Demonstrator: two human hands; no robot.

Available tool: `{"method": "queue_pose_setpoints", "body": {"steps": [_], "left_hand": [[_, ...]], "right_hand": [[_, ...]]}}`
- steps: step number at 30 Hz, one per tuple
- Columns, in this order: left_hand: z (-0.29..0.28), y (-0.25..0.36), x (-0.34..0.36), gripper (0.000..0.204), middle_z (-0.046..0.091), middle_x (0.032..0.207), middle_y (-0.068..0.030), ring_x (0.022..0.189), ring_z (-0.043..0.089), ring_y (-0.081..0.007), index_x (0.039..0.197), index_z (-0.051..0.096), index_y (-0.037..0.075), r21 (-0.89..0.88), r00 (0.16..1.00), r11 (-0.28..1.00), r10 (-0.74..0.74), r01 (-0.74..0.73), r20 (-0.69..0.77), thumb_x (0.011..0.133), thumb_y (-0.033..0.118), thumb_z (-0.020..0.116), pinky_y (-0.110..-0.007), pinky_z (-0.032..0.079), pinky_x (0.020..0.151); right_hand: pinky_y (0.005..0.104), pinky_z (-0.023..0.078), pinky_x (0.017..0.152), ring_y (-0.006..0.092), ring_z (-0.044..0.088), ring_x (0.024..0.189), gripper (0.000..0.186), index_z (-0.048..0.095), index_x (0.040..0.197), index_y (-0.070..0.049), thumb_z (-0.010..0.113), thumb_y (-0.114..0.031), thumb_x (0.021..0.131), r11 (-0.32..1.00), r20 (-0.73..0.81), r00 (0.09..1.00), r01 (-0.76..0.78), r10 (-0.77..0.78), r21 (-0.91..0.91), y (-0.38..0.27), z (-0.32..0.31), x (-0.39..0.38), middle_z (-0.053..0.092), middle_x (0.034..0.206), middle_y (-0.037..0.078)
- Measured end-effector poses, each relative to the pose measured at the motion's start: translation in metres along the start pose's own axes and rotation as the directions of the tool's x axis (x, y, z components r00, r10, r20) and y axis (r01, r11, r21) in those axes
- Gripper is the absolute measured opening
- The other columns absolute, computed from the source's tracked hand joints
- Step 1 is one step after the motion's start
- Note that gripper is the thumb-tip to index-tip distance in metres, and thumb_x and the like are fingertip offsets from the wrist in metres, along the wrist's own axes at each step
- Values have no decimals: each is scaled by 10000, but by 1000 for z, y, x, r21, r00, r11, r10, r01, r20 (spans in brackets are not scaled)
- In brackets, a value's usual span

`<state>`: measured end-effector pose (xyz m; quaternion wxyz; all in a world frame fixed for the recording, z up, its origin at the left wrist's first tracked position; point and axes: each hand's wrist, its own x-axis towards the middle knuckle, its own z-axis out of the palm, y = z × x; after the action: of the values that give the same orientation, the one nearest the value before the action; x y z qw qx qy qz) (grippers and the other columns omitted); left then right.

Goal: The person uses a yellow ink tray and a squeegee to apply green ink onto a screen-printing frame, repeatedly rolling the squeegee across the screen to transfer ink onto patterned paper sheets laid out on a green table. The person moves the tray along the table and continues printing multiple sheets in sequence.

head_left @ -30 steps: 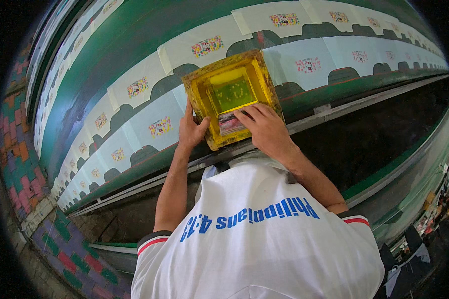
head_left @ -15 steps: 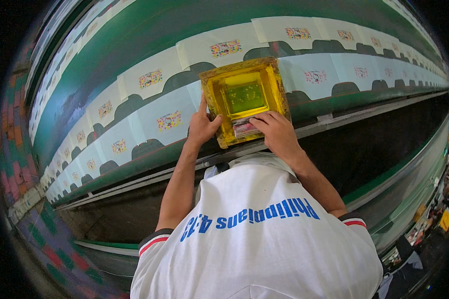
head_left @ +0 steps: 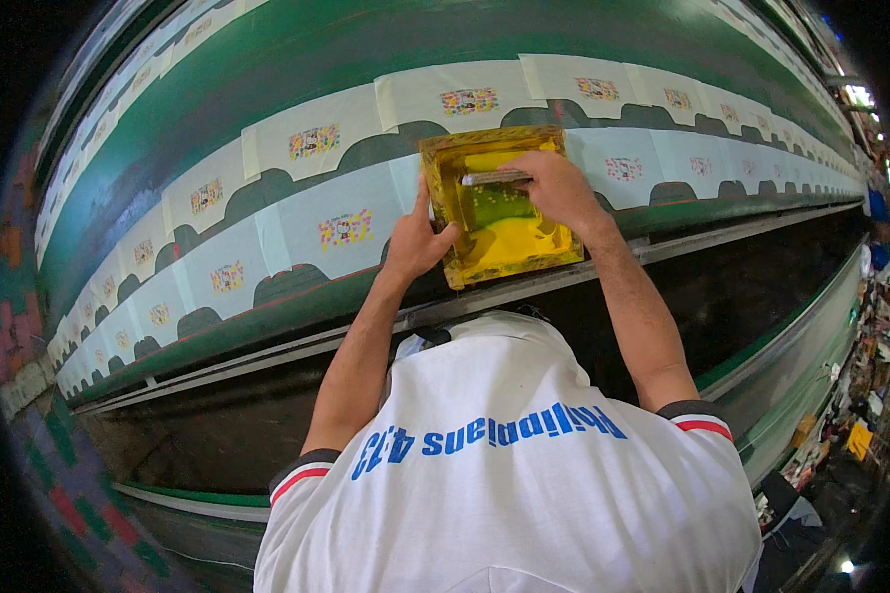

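Observation:
A wooden screen printing frame [head_left: 512, 271] with a yellow inside and a green mesh window lies over the near row of pale cloth pieces on a long green table [head_left: 386, 61]. At its left side, my left hand [head_left: 415, 243] holds the frame, with the index finger along the edge and the thumb on the near left part. My right hand [head_left: 556, 194] is closed on a narrow squeegee [head_left: 496, 178], over the far part of the mesh. Left of the frame, a pale cloth piece [head_left: 302, 212] bears a colourful print. Whatever lies under the frame is hidden.
Farther back runs another row of printed cloth pieces [head_left: 425, 91], with dark rounded gaps between them. A metal rail [head_left: 485, 303] follows the table's near edge. A dark gap lies beyond it. Cluttered items [head_left: 855, 435] stand at the far right.
My right hand has moved the squeegee from the near side of the frame to the far part of the mesh. The left hand stays at the frame's left side.

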<state>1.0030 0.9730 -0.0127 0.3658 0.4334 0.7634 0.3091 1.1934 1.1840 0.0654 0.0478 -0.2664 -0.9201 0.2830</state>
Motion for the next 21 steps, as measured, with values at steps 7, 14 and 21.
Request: {"method": "queue_pose_setpoints", "body": {"steps": [7, 14, 21], "left_hand": [[-2, 1, 2, 1114, 761, 832, -292, 739, 755, -490, 1764, 62, 13, -25, 999, 999, 42, -42, -8, 945, 345, 740, -556, 591, 698], [1, 0, 1, 1124, 766, 854, -301, 777, 759, -502, 1770, 70, 33, 17, 1000, 1000, -23, 23, -7, 939, 360, 753, -565, 600, 727], [4, -1, 2, 1132, 767, 852, -290, 800, 764, -499, 1768, 73, 27, 35, 999, 999, -28, 29, -29, 930, 361, 756, -570, 603, 752]], "right_hand": [[519, 580, 1016, 406, 724, 1156, 414, 822, 1259, -105, 665, 24, 899, 999, -24, 999, -25, 24, -42, 9, 8, 18, 799, 1193, 161], [493, 589, 1010, 386, 717, 1140, 425, 805, 1265, -114, 633, 19, 901, 999, -36, 999, 21, -22, -35, 2, 25, -38, 790, 1190, 145], [454, 574, 1054, 336, 692, 1193, 433, 790, 1269, -78, 637, 20, 876, 996, -119, 992, 28, -37, -80, -24, 37, -101, 772, 1235, 98]]}}
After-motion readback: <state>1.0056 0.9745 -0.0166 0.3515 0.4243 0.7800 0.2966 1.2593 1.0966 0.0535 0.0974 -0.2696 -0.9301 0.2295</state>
